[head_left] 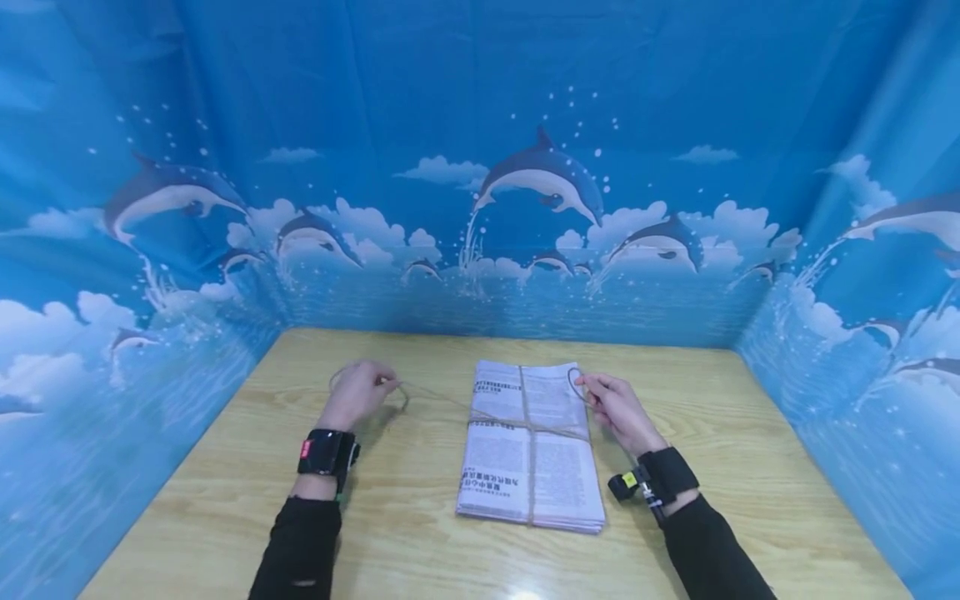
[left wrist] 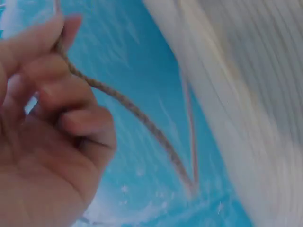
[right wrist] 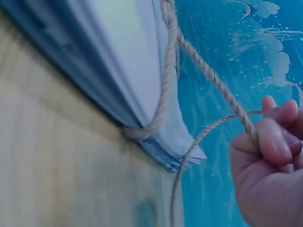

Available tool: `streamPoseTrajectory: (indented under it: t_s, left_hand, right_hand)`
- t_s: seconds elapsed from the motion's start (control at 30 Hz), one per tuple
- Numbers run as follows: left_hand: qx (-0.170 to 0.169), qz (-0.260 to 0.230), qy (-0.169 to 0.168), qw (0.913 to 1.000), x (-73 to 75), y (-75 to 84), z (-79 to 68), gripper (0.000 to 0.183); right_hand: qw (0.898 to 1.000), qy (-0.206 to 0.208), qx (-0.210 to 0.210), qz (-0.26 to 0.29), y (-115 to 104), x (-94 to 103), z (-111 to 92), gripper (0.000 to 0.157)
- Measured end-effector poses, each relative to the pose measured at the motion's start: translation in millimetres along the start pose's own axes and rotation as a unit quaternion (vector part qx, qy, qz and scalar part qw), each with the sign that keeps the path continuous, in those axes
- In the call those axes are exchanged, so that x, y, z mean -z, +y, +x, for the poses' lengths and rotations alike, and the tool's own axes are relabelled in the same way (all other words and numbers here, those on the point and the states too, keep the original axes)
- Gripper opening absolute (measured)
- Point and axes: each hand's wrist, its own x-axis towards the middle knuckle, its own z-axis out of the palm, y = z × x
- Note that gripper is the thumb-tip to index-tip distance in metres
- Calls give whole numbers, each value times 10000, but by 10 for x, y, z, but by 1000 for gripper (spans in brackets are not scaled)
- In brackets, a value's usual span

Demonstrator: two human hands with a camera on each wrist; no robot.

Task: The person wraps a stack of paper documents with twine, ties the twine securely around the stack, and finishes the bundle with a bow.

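Observation:
A flat stack of folded newspapers [head_left: 495, 467] lies on the table, bound by twine [head_left: 532, 483] that crosses near its middle. To the left of the stack, my left hand [head_left: 358, 393] pinches one end of the twine, which runs taut to the crossing. My right hand [head_left: 618, 408], at the stack's upper right edge, grips the other end. In the left wrist view the brown twine [left wrist: 128, 104] hangs in a bend from the fingers of the left hand [left wrist: 61, 137]. The right wrist view shows twine [right wrist: 213, 75] stretching from the newspapers [right wrist: 137, 61] to the right hand [right wrist: 274, 165].
The wood-grain table [head_left: 397, 533] reaches to a blue dolphin-printed curtain [head_left: 420, 292] at the back and both sides. Black straps with small devices [head_left: 326, 452] sit on both wrists, below dark sleeves.

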Motion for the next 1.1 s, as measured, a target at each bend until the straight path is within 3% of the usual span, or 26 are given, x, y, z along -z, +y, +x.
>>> streamPoseTrajectory:
  t_s: [0.1, 0.17, 0.23, 0.27, 0.33, 0.43, 0.5, 0.63, 0.7, 0.83, 0.87, 0.93, 1.03, 1.1]
  left_hand:
    - [315, -748, 277, 9963, -28, 109, -2, 28]
    - [436, -1191, 755, 9890, -72, 171, 11, 29]
    - [459, -1694, 1371, 9749, -146, 231, 35, 27]
    - [496, -1990, 1627, 9651, -182, 261, 44, 24]
    - [376, -2997, 1898, 9342, -242, 333, 74, 22]
    - [162, -4366, 1786, 8816, -290, 473, 111, 30]
    - [-25, -4801, 1551, 8634, -304, 585, 134, 40]
    - [-191, -4614, 1265, 8779, -363, 790, 178, 46]
    - [-146, -4590, 1189, 8803, -396, 864, 196, 39]
    - [-12, -4803, 1099, 8702, -457, 963, 236, 21]
    - [-38, -4785, 1060, 8717, -469, 990, 245, 18]
    - [-209, -4652, 892, 8805, -490, 1055, 269, 17]
    - [-615, -4176, 566, 9048, -520, 1179, 297, 22]
    - [-836, -3913, 320, 9159, -548, 1261, 314, 25]
  right_hand:
    - [9998, 127, 79, -136, -49, -40, 3, 39]
    - [9994, 145, 131, -269, -76, -56, 5, 39]
    - [9988, 127, 153, -454, -112, -83, 0, 39]
    - [9983, 99, 173, -554, -131, -98, -2, 41]
    - [9971, 62, 203, -724, -175, -143, -15, 40]
    - [9942, 7, 310, -1034, -240, -218, -22, 40]
    - [9921, -11, 414, -1182, -277, -260, -9, 38]
    - [9895, -108, 542, -1337, -353, -320, 32, 37]
    - [9896, -178, 577, -1305, -400, -360, 37, 35]
    - [9894, -385, 703, -1210, -468, -459, 17, 32]
    - [9887, -485, 737, -1211, -476, -486, 11, 33]
    - [9872, -617, 746, -1264, -480, -533, 4, 33]
    - [9830, -772, 720, -1501, -466, -594, 0, 32]
    - [9794, -880, 751, -1655, -454, -625, -4, 31]
